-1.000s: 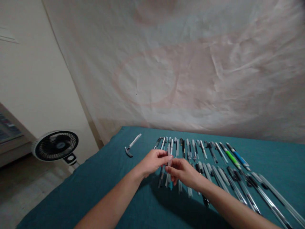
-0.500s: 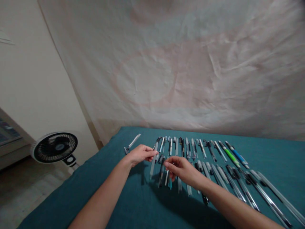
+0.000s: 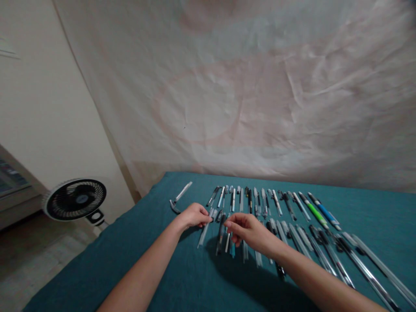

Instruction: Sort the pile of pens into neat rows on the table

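Observation:
My left hand (image 3: pixel 195 215) is closed, its thumb and fingertips pinching a clear pen (image 3: pixel 203 236) near its upper end. That pen slants at the left end of the front row, over the cloth. Just to the right, my right hand (image 3: pixel 244 227) hovers above the front row with thumb and index finger pressed together; whatever may be between them is too small to make out. Below its fingers lie a dark pen (image 3: pixel 220 236) and a teal-tipped pen (image 3: pixel 232 249). The hand covers parts of several other pens.
A back row of pens includes a green pen (image 3: pixel 314 211) and a blue pen (image 3: pixel 325 211). One clear pen (image 3: pixel 183 191) lies alone at the far left, beside a dark curved piece (image 3: pixel 174 207). A fan (image 3: pixel 76 199) stands left of the teal tablecloth (image 3: pixel 182 281); a pale sheet (image 3: pixel 227 95) hangs behind.
My left hand has moved slightly down and toward the right, lowering the clear pen nearer the cloth at the front row's left end. My right hand has barely moved.

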A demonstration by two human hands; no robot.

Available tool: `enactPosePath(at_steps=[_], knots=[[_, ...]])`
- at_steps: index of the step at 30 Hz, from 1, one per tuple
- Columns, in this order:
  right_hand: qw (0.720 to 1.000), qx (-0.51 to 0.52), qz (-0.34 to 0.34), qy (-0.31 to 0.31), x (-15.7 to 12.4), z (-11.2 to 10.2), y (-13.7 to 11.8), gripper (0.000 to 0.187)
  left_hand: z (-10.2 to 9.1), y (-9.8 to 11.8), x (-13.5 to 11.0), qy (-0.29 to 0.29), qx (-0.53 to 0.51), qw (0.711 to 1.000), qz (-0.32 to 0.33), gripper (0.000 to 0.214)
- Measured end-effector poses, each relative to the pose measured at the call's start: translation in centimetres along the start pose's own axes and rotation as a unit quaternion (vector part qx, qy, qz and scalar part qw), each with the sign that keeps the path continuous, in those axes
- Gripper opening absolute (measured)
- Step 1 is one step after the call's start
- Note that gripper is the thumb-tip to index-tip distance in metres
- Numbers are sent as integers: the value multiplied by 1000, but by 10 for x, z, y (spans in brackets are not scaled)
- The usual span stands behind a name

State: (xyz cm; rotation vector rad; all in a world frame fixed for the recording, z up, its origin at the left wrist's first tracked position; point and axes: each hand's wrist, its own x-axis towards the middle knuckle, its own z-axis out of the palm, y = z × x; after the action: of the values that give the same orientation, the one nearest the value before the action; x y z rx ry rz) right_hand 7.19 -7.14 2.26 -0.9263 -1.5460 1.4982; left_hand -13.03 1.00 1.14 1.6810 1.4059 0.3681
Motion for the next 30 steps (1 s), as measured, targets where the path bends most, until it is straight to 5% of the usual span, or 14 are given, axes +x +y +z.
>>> enactPosePath(at_steps=[15,19,24,30], knots=[[1000,-19,4,-5,1,-1,2,28,-12,6,-5,21,64,997,30,26],[1000,-9,8,-3,0,-1,0,28,-31,-4,6,118,129,984,29,25],[1000,-9,14,3,0,-1,-2,30,-57,-19,28,282,239,929,15,26],[1000,-11,14,6,0,-2,-2,29,-68,-27,50,332,353,874,-43,29]])
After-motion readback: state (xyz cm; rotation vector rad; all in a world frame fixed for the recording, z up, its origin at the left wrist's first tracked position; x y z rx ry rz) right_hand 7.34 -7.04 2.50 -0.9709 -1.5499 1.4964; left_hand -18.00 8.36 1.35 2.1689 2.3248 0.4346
